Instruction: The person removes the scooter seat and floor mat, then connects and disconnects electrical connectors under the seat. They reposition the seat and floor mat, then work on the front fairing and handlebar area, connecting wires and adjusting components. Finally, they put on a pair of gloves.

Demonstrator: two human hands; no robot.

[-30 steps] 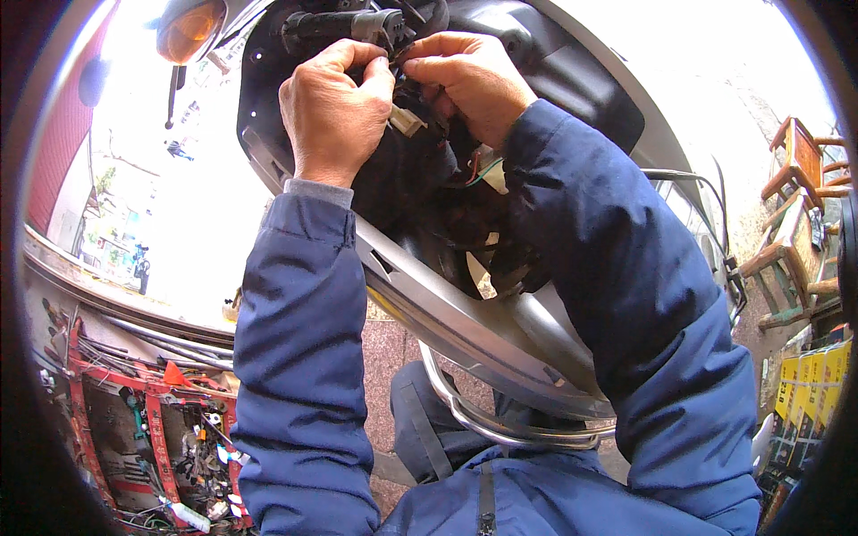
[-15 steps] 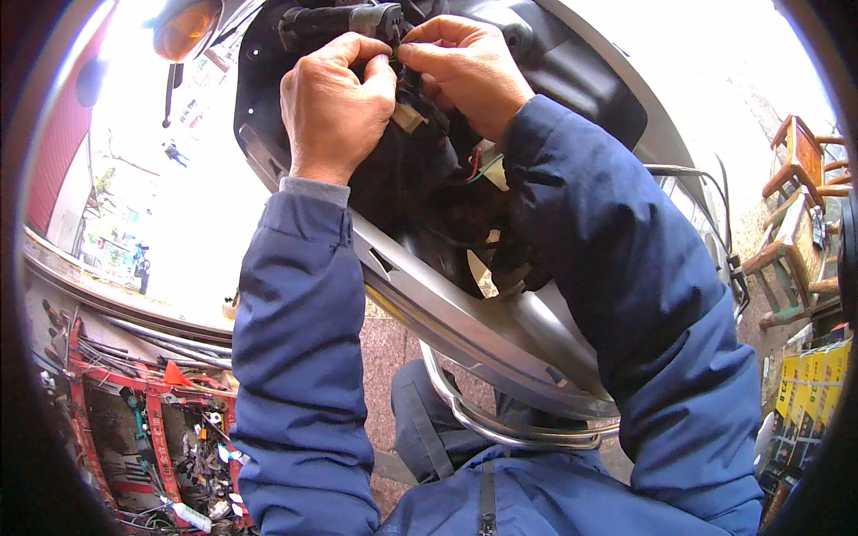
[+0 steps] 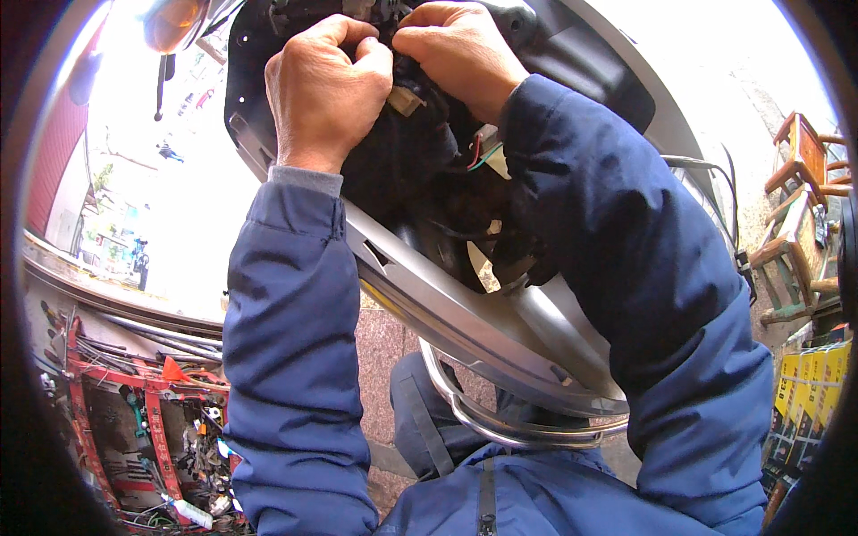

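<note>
Both hands are raised into the opened front of a scooter with silver body panels [image 3: 500, 330]. My left hand [image 3: 326, 94] is closed in a pinch, thumb against bent forefinger. Facing it a little to the right, my right hand [image 3: 460, 54] also pinches with thumb and forefinger. Their fingertips nearly meet over dark wiring; whatever they grip is too small and covered to make out. Just below the fingertips hangs a cream-coloured plug connector [image 3: 405, 101]. Red and green wires [image 3: 483, 156] show beneath my right wrist. A black plastic cover [image 3: 581, 89] lies beyond the right hand.
An orange turn-signal lamp [image 3: 174, 24] sticks out at the upper left. At the lower left stands a red rack [image 3: 156, 429] crowded with tools and parts. Wooden chairs [image 3: 800, 161] and yellow boxes [image 3: 809, 384] are on the right. A chromed bar [image 3: 447, 393] curves near my body.
Both hands have shifted slightly up and left in the picture, still pinching. The black cylindrical part above them now shows less. The whole view has moved a little.
</note>
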